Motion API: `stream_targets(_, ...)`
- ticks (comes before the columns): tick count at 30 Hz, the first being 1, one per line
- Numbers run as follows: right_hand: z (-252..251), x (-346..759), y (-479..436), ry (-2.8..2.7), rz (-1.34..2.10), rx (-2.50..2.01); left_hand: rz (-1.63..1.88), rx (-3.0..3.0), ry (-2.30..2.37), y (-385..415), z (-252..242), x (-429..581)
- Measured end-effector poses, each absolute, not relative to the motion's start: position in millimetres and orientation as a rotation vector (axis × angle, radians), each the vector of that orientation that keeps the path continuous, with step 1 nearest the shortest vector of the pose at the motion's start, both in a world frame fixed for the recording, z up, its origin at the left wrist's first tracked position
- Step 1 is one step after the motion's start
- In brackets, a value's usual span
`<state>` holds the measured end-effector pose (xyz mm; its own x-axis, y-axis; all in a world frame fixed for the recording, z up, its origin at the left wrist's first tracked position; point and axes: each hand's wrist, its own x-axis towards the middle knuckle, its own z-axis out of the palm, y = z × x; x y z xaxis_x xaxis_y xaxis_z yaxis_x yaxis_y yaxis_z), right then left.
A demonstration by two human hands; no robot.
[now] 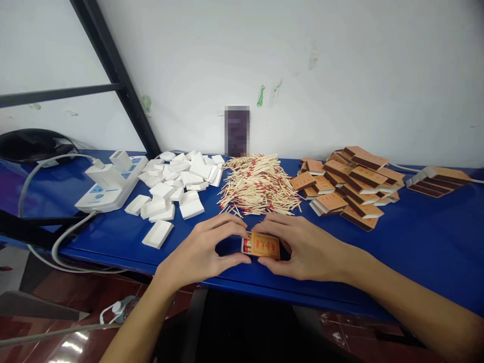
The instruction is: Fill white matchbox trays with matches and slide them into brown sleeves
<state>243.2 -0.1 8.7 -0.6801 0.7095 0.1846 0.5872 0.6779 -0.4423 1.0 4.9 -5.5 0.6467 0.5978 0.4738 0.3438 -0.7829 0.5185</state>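
An orange matchbox (266, 245) lies between my two hands near the front of the blue table, its tray slid partly out on the left. Red-headed matches (247, 244) show in that open end. My left hand (206, 247) grips the tray end, thumb on the near side and fingertips on the far side. Around the orange sleeve, my right hand (298, 247) is closed in the same way. Just beyond the hands is a heap of loose matches (260, 186). White empty trays (189, 174) are scattered to the left, and orange matchbox sleeves (359, 176) are piled to the right.
A white power strip (113, 189) with plugs and cables sits on the left of the blue table (416, 257). A dark pixelated upright object (237, 131) leans at the wall. More sleeves (438, 180) lie far right. A black metal frame (109, 65) rises at left.
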Motion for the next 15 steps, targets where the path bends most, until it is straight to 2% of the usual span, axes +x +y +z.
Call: stream_targets(15, 8.0, 241.3, -2.8, -2.511, 0.508, -1.017, 0.907, 2.485, 0.664, 5.7, -6.9, 0.4)
